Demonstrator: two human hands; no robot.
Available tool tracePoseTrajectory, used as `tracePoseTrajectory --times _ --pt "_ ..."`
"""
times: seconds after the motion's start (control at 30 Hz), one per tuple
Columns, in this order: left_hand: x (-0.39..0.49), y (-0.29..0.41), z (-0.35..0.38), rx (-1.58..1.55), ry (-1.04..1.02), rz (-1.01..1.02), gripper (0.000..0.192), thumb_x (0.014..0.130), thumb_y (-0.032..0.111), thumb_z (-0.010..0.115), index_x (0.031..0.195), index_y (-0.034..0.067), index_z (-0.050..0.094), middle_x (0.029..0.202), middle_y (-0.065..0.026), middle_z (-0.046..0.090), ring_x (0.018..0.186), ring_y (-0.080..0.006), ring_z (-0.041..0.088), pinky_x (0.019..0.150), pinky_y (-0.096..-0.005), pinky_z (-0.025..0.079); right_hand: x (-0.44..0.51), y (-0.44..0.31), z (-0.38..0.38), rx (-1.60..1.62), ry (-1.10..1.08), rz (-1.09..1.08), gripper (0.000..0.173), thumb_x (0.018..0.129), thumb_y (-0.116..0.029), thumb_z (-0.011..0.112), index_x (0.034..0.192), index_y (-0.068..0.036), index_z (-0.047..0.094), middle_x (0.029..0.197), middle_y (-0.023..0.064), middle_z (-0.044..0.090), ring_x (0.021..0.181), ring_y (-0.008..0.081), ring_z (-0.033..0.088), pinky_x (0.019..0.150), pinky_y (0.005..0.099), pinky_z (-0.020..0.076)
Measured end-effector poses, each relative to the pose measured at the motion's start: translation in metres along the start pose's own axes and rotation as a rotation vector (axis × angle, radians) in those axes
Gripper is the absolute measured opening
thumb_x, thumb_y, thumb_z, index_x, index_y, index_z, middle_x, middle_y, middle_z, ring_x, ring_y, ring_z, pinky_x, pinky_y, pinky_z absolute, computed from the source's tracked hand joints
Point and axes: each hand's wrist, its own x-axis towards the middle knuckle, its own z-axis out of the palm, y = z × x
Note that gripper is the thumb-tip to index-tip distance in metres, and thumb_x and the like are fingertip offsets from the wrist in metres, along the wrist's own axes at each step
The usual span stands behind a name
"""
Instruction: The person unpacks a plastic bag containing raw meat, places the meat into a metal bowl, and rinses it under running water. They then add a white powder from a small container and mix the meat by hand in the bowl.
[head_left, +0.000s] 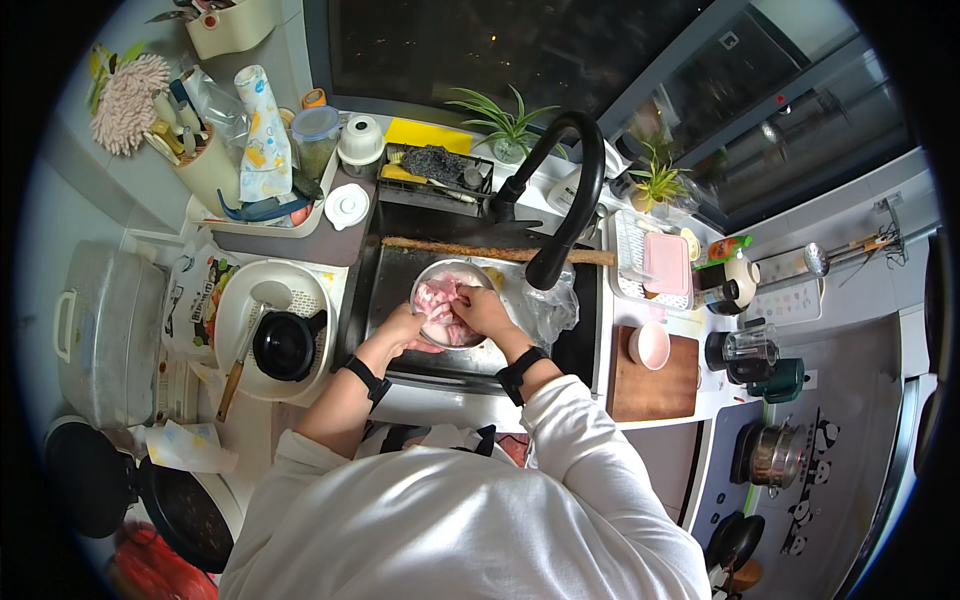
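A round metal bowl (448, 264) of raw pink meat (436, 294) is held over the dark sink (390, 281). My left hand (403, 330) grips the bowl's near left rim, thumb on the edge. Reaching in from the right, my right hand (484, 310) has its fingers pinched on a piece of the meat; the fingertips are partly hidden. Behind the bowl a long brown root-like stick (465, 250) lies across the sink. A clear plastic bag (556, 304) sits to the right of the bowl, below the black faucet (585, 180).
Left of the sink, a white colander basket (232, 300) holds a black round dish (283, 345) and a wooden-handled utensil (232, 386). To the right, a pink bowl (649, 346) stands on a wooden cutting board (652, 394). A sponge caddy (435, 191) borders the sink's back edge.
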Motion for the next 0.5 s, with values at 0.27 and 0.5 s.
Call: tracePoseTrajectory --times 0.27,0.5 --pt "-0.003 0.003 0.002 -0.038 -0.005 -0.013 0.038 0.098 0.012 0.041 0.134 -0.001 0.042 0.116 -0.0218 0.059 0.089 -0.0366 0.068 0.07 -0.0443 0.063 -0.007 -0.006 -0.006 -0.314 0.096 -0.372 0.02 0.088 -0.019 0.053 0.095 -0.004 0.065 0.087 0.0181 0.069 0.083 0.0342 0.066 0.08 0.0412 0.0504" --pt "-0.005 0.006 0.003 -0.035 -0.018 -0.017 0.041 0.1 0.017 0.044 0.135 -0.002 0.037 0.113 -0.0247 0.06 0.085 -0.0392 0.069 0.07 -0.0443 0.063 -0.01 -0.019 -0.004 -0.573 0.137 -0.132 0.021 0.089 -0.021 0.054 0.099 -0.003 0.057 0.094 0.0191 0.067 0.083 0.0343 0.067 0.074 0.0432 0.0535"
